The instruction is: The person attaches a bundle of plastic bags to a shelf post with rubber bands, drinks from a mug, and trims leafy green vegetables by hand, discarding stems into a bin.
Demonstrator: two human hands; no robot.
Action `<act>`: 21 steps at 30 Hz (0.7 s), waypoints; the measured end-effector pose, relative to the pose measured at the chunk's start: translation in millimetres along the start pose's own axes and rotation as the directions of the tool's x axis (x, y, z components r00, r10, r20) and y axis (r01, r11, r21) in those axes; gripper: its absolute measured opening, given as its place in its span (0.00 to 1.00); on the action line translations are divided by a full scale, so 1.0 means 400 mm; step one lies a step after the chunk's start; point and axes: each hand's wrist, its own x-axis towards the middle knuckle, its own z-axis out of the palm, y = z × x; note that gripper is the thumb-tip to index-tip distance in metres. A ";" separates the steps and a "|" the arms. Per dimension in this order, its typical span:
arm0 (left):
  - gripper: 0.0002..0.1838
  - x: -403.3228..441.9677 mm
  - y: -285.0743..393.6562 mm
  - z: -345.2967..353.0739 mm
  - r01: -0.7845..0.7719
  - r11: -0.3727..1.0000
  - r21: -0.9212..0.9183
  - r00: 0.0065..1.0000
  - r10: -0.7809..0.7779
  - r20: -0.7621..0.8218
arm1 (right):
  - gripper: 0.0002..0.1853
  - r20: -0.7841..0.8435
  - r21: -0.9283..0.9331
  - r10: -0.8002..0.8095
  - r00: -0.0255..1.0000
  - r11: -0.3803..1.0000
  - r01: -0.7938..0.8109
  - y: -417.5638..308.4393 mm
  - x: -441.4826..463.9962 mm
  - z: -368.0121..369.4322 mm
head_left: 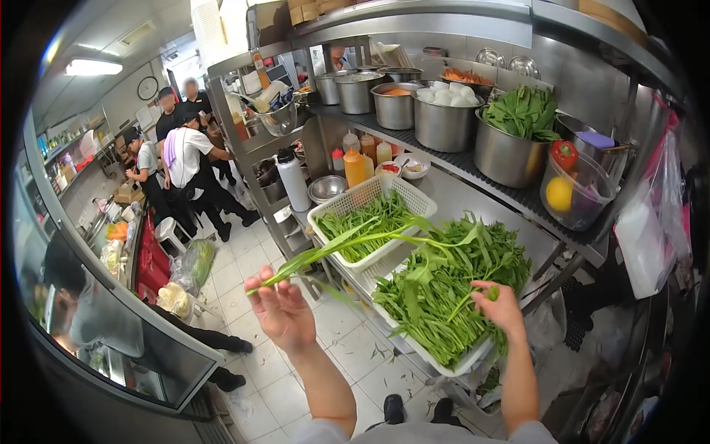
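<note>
My left hand is raised left of the counter, its fingers closed on the end of a long leafy green stalk. The stalk, which looks like water spinach, stretches right over the white perforated basket toward the pile. My right hand is at the right side of a heaped pile of leafy greens, fingers curled, with a bit of green stem between thumb and forefinger. That pile fills a white tray at the counter's front. Shorter cut greens lie in the perforated basket behind.
Steel pots line the shelf above the counter, one holding white peeled pieces. A clear tub holds peppers. Squeeze bottles and a white flask stand behind the basket. Several people stand at the left. Plastic bags hang right.
</note>
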 end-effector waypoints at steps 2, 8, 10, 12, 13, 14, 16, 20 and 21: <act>0.12 0.000 0.035 -0.011 -0.026 0.999 -0.047 0.999 0.028 0.028 | 0.15 -0.014 0.091 0.067 0.998 0.994 -0.065 -0.013 -0.020 -0.024; 0.11 -0.018 0.067 -0.036 -0.009 0.993 0.115 0.988 0.027 -0.151 | 0.12 -0.259 0.210 -0.005 0.966 0.976 0.062 -0.034 -0.109 -0.095; 0.11 -0.033 0.064 -0.037 0.026 0.987 0.156 0.990 -0.003 -0.140 | 0.11 -0.340 0.245 -0.088 0.936 0.953 0.178 -0.062 -0.160 -0.125; 0.11 -0.054 0.052 -0.033 0.073 0.979 0.191 0.995 -0.059 -0.081 | 0.10 -0.393 0.271 -0.183 0.901 0.913 0.304 -0.073 -0.207 -0.158; 0.11 -0.066 0.041 -0.027 0.094 0.974 0.207 0.995 -0.085 -0.051 | 0.09 -0.402 0.284 -0.211 0.891 0.896 0.340 -0.097 -0.237 -0.177; 0.10 -0.081 0.030 -0.010 0.114 0.962 0.249 0.993 -0.105 -0.048 | 0.08 -0.411 0.297 -0.237 0.880 0.878 0.375 -0.117 -0.264 -0.195; 0.10 -0.112 0.005 0.017 0.159 0.936 0.314 0.984 -0.177 0.032 | 0.08 -0.402 0.206 -0.342 0.849 0.870 0.448 -0.141 -0.310 -0.219; 0.08 -0.182 -0.052 0.099 0.238 0.866 0.440 0.924 -0.341 0.171 | 0.07 -0.128 -0.078 -0.700 0.702 0.713 0.697 -0.207 -0.370 -0.249; 0.08 -0.204 -0.068 0.131 0.300 0.853 0.428 0.903 -0.398 0.160 | 0.06 0.034 -0.158 -0.780 0.625 0.614 0.774 -0.225 -0.379 -0.262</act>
